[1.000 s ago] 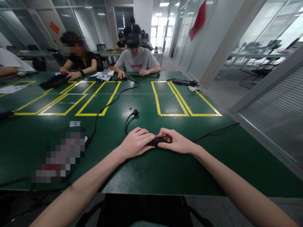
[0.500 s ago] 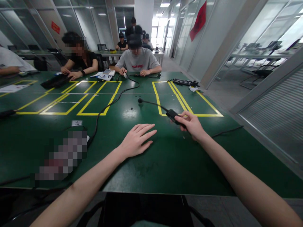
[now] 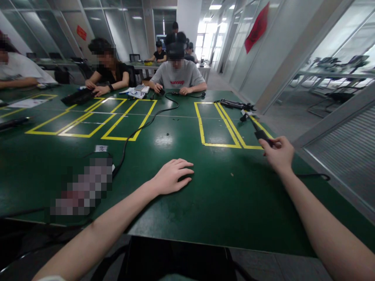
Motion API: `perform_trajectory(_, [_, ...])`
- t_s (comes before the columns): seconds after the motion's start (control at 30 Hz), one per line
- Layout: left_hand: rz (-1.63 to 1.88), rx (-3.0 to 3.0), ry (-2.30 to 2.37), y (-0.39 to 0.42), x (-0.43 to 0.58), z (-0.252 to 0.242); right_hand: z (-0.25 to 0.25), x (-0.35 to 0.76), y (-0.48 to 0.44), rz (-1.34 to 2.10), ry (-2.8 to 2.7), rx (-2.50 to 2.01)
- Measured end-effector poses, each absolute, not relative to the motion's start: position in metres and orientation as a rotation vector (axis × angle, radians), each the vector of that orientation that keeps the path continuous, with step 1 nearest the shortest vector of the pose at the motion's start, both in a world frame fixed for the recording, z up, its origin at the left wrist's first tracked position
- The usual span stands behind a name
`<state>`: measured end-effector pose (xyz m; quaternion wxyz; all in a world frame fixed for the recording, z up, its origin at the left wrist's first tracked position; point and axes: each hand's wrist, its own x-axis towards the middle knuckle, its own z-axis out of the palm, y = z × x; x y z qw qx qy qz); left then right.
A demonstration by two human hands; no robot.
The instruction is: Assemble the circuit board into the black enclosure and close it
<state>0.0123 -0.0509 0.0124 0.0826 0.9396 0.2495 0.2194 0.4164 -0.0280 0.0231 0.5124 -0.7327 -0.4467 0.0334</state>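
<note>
One black corded block (image 3: pixel 260 135) sits in the right hand's (image 3: pixel 279 154) grip; left of the loosely spread, released left hand (image 3: pixel 172 176), a label (image 3: pixel 101 148) reads "24"; beyond both, a shirt (image 3: pixel 175 73) reads "wassup".

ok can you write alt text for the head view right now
A person's right-hand grip holds a black corded block at the right of a green table marked with yellow tape. The left-hand grip is open, palm down, near the middle; people sit opposite.
</note>
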Motion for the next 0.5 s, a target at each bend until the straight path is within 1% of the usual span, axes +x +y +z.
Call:
perform_trajectory(0.17, [0.653,2.783,0.757,-0.051,0.011,0.014,0.009,0.408,-0.017,-0.061,-1.301,-1.996])
perform_trajectory(0.37, [0.645,2.762,0.752,-0.050,0.010,0.015,0.015,0.422,-0.018,-0.281,-1.039,-2.010])
perform_trajectory(0.5, [0.640,2.751,0.742,-0.051,0.010,0.015,0.015,0.429,-0.022,-0.298,-1.011,-2.032])
